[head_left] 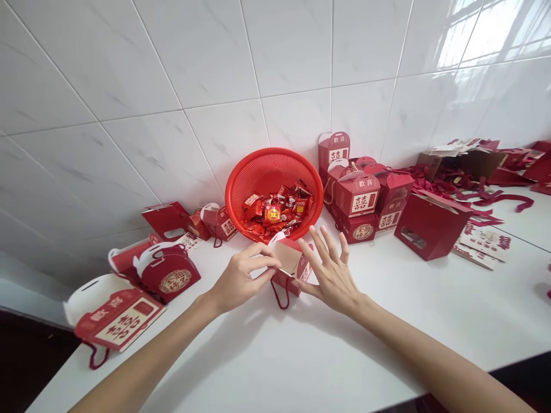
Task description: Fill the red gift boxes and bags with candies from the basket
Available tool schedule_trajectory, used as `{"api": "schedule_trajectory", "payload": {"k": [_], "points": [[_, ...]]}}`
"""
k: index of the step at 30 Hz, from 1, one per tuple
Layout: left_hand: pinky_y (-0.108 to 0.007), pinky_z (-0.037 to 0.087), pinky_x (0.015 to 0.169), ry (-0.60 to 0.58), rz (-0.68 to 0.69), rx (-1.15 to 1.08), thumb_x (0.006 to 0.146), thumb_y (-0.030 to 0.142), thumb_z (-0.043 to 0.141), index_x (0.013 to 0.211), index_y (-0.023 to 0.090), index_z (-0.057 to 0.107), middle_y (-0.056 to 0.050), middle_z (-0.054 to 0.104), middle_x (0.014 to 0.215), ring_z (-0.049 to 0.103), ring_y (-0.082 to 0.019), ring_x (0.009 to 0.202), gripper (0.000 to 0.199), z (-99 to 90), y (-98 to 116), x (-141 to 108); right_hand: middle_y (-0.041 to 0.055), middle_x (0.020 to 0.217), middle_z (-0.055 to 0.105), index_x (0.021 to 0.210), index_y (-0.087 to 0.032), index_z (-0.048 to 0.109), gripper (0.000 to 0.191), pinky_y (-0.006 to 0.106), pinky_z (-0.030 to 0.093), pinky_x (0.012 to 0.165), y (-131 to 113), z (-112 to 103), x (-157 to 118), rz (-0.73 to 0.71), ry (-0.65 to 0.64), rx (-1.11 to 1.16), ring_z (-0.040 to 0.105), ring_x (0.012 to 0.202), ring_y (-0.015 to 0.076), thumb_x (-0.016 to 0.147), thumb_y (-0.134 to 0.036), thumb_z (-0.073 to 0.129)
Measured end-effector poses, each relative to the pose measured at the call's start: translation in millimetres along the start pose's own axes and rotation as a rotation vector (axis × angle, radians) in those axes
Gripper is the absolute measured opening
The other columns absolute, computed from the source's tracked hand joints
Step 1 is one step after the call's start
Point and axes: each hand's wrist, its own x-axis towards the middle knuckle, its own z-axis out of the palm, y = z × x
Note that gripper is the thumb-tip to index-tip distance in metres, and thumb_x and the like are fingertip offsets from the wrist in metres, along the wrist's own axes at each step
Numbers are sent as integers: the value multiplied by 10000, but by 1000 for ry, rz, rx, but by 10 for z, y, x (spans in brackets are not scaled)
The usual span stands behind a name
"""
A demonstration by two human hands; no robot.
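Note:
A small red gift box (289, 279) stands on the white table, its top open and its pale inside showing, with a dark red cord loop hanging at its front. My left hand (243, 275) pinches the near left edge of this box between thumb and fingers. On the other side my right hand (330, 272) has its fingers spread, the thumb touching the box's front right part. Just behind the box, a red plastic basket (274, 154) leans towards me with many red-wrapped sweets (278, 213) in it.
Several red boxes (148, 287) sit along the left edge. Stacked boxes (357, 195) stand against the tiled wall, right of the basket. Farther right are a larger red box (431, 226), printed cards (486, 244) and dark red ribbons (495, 198).

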Motion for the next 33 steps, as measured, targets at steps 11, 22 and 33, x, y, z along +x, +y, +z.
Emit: {"api": "schedule_trajectory", "payload": {"k": [11,22,33], "points": [[-412,507,1003,-138,-213,50,909,347,602,746,229,768,-69,651,1264,602,-270,1177,261,50,-48,23,144,1395,591,1020,-220,630,307,561,144,1189,66,-75,31,-50,21,246,577,1244,264,997,-473,458],[-497,365,1162,-298,-394,38,845,495,667,1451,210,480,-136,377,1572,346,-332,1452,695,153,-229,-8,111,1444,533,1385,-259,551,499,515,470,970,114,-39,13,246,-137,596,556,1209,316,890,-284,500],[-461,435,1110,-281,-450,-202,797,516,725,1428,241,501,-119,491,1491,479,-316,1359,723,323,-308,-56,88,1088,719,1224,-219,642,506,418,523,824,397,-106,141,859,-297,1179,652,996,272,803,-498,616]]}}
